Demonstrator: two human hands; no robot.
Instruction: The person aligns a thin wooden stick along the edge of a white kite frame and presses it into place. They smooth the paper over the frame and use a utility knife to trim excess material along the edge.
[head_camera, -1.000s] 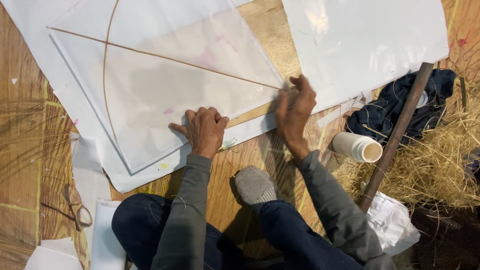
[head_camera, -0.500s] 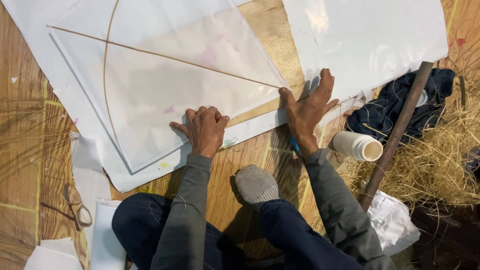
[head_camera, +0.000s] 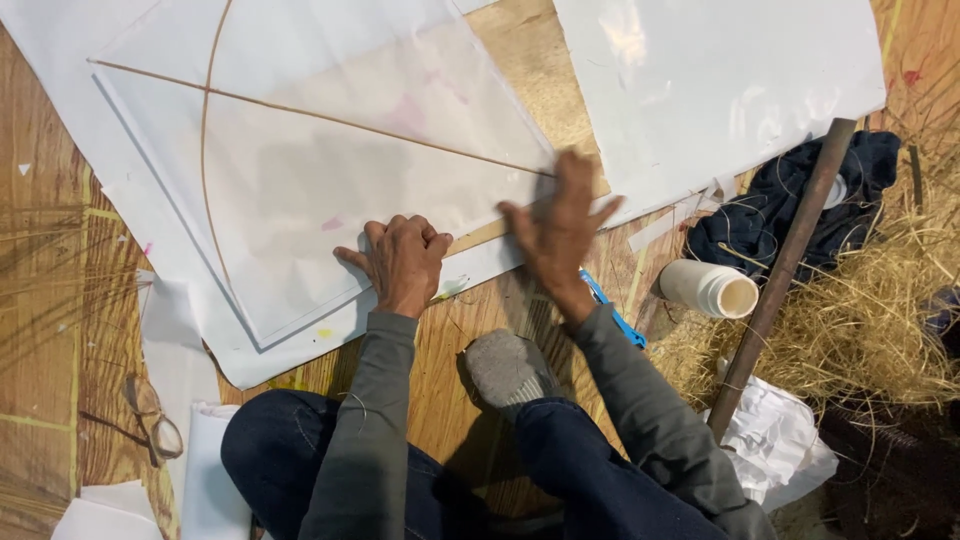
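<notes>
A translucent paper kite (head_camera: 300, 170) with a straight thin spine stick and a bowed stick lies on white sheets on the wooden floor. My left hand (head_camera: 400, 260) presses with curled fingers on the kite's lower edge. My right hand (head_camera: 560, 230) hovers with fingers spread at the kite's right corner, where the spine stick ends; it holds nothing.
A large white sheet (head_camera: 720, 90) lies at the upper right. A white bottle (head_camera: 705, 288) lies on its side beside a long brown pole (head_camera: 780, 275), dark cloth (head_camera: 790, 215) and straw (head_camera: 870, 320). A blue object (head_camera: 612, 312) shows under my right wrist. Eyeglasses (head_camera: 155, 425) lie at the lower left.
My right hand lay flat on the floor right of the kite's corner half a second ago; now it has shifted left onto the corner and lifted. My left hand has stayed put.
</notes>
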